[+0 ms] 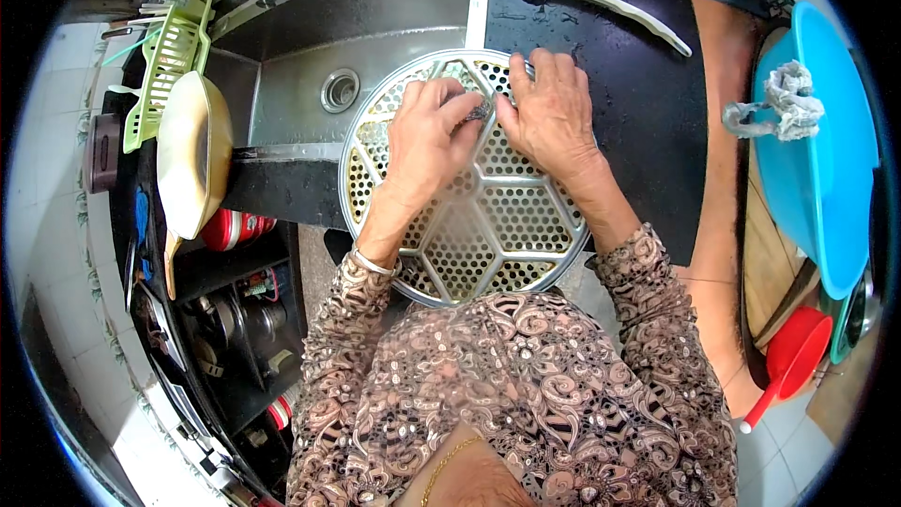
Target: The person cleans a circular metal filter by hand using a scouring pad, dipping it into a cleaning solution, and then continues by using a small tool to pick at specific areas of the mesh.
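Observation:
A round perforated metal steamer tray [461,246] with raised ribs spans the sink's front edge and the black countertop. Brownish residue lines several of its ribs and holes. My left hand [431,130] presses a small dark scouring pad [481,110], perhaps steel wool, onto the tray's upper middle; the fingers cover most of the pad. At the tray's upper right, my right hand [552,105] grips the rim, with its fingers at the far edge and its thumb over the perforated face.
Behind the tray lies a stainless steel sink [295,77] with a drain [341,90]. A scrub brush [598,0] rests on the wet black countertop [647,127]. A cream pan [193,155] leans by a green dish rack [169,70] at left. Right are a blue basin [816,155] and red dipper [795,355].

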Action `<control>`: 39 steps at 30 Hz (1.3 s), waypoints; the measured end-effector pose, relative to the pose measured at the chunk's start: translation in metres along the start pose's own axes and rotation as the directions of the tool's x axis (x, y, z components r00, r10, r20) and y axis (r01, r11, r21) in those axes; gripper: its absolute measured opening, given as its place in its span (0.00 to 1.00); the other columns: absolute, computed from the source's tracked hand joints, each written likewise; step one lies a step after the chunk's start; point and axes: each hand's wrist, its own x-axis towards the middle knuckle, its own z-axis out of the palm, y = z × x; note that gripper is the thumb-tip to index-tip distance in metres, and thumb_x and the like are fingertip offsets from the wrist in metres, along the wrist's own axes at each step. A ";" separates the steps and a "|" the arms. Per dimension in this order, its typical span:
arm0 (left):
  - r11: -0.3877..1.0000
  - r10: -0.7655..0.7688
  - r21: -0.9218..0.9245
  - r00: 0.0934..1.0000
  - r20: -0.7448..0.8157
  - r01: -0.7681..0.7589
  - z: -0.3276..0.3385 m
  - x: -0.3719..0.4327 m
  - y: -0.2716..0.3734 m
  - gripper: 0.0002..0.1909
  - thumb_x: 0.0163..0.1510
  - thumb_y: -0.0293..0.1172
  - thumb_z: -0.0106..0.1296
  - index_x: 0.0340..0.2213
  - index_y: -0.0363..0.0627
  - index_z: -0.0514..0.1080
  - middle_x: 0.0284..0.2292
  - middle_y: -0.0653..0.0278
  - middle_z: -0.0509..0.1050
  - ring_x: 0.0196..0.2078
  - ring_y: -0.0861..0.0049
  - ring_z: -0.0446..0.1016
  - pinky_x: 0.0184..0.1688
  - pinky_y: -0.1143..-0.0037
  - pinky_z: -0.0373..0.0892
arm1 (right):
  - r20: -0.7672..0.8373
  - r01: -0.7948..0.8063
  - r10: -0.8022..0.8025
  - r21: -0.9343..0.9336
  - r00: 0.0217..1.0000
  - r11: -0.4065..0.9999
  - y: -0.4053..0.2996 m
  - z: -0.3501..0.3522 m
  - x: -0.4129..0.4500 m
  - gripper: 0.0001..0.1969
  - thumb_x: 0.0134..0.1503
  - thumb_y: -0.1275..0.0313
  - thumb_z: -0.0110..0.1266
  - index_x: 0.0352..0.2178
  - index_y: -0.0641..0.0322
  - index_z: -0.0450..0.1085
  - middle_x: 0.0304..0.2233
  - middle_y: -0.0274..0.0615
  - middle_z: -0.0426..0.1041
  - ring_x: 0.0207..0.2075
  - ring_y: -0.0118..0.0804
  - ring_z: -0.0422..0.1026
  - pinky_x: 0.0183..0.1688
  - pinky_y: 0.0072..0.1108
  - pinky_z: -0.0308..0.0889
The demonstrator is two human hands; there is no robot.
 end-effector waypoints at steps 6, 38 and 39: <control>0.996 0.007 0.089 0.999 -0.051 -0.003 0.005 0.013 -0.009 0.13 0.40 0.25 0.57 0.33 0.40 0.73 0.35 0.57 0.72 0.38 0.61 0.70 0.39 0.69 0.68 | 0.048 -0.061 0.063 -0.031 0.997 0.998 -0.005 -0.004 -0.003 0.24 0.44 0.59 0.55 0.37 0.69 0.66 0.32 0.43 0.63 0.37 0.40 0.62 0.38 0.29 0.59; 0.967 -0.088 0.236 0.994 -0.066 0.101 0.015 0.031 0.006 0.07 0.44 0.31 0.55 0.27 0.42 0.76 0.31 0.56 0.73 0.34 0.60 0.72 0.35 0.66 0.69 | 0.132 0.027 -0.023 -0.030 0.991 0.999 -0.008 -0.006 -0.017 0.25 0.52 0.64 0.47 0.47 0.73 0.60 0.51 0.64 0.59 0.57 0.57 0.55 0.56 0.47 0.48; 0.981 -0.083 0.173 0.997 -0.007 0.083 0.012 0.025 0.008 0.08 0.43 0.31 0.55 0.28 0.43 0.76 0.32 0.55 0.73 0.35 0.60 0.72 0.35 0.67 0.69 | 0.132 0.028 -0.024 -0.030 0.991 0.999 -0.008 -0.005 -0.018 0.25 0.52 0.64 0.47 0.47 0.73 0.60 0.51 0.64 0.59 0.57 0.57 0.55 0.56 0.47 0.48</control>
